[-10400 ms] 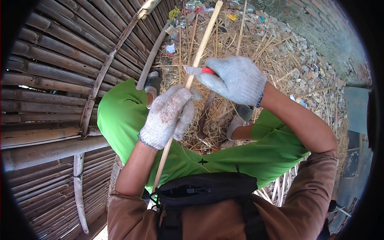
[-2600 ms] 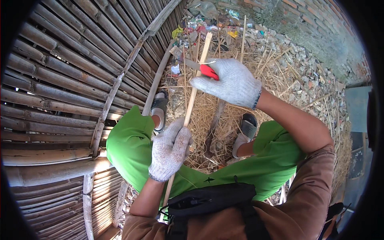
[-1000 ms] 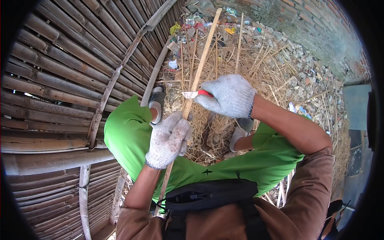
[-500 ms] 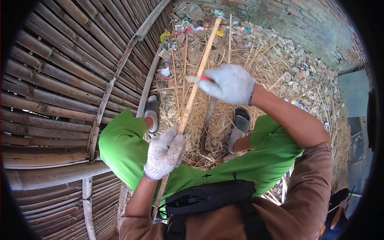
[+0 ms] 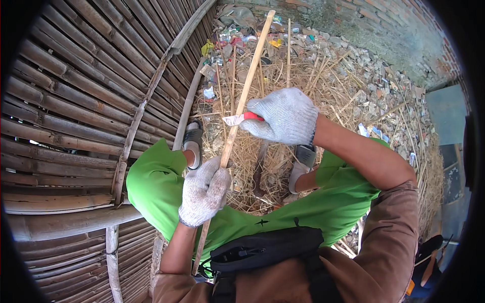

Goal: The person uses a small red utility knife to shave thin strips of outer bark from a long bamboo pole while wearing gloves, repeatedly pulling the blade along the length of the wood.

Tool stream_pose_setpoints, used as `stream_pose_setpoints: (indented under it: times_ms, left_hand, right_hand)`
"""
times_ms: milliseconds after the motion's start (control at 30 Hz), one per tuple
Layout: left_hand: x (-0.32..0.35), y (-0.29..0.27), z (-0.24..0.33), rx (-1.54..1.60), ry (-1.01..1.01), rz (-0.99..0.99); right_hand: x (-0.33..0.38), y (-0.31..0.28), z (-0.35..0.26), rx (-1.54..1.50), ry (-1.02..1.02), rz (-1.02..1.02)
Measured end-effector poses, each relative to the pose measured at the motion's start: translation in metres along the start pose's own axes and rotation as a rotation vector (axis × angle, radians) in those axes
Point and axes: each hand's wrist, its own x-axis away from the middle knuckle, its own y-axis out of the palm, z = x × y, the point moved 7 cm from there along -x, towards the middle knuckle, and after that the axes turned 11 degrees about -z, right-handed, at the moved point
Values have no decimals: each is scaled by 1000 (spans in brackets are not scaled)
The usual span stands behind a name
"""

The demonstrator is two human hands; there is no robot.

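A long, pale bamboo strip (image 5: 251,70) slants up and away from my lap. Around its lower part my left hand (image 5: 205,192), in a white knit glove, is closed. My gloved right hand (image 5: 285,115) grips a knife by its red handle (image 5: 252,116). The short, wide knife blade (image 5: 233,120) lies across the strip, a little beyond my left hand. Whether its edge bites into the bamboo I cannot tell. Below my left hand the strip's lower end passes over my green trousers (image 5: 298,212).
A bamboo slat wall (image 5: 76,111) rises close on my left. Straw shavings (image 5: 328,96) and several thin bamboo sticks (image 5: 289,50) cover the ground between my sandalled feet. Rubble and litter (image 5: 242,38) lie toward the brick wall (image 5: 384,35). A black waist bag (image 5: 268,247) sits at my lap.
The knife and my right hand have moved down along the strip toward my left hand. The strip has tipped slightly left at its far end, and my left hand has shifted a little.
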Motion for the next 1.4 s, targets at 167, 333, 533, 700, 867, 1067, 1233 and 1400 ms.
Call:
stream_pose_setpoints:
  times_ms: [167, 333, 533, 700, 867, 1067, 1233, 1400]
  left_hand:
    - [4, -1, 7, 91, 2, -5]
    - [15, 4, -2, 243, -16, -68]
    - [17, 14, -3, 183, -33, -154]
    - [12, 13, -19, 210, -55, -127]
    - [15, 12, -17, 170, -72, -131]
    - [45, 7, -16, 107, -20, -265]
    - [36, 6, -42, 295, -167, -133]
    - [24, 17, -33, 245, -142, -196]
  right_hand:
    - [-1, -8, 6, 24, -16, 71]
    - [-9, -46, 76, 44, 354, 35]
    - [2, -69, 171, 155, 457, 199]
    - [-17, -49, 181, 164, 451, 126]
    - [-18, -46, 178, 91, 368, 171]
    - [38, -75, 314, -75, 798, 152]
    - [113, -50, 367, -138, 863, 429]
    - [33, -56, 200, -851, 381, 361]
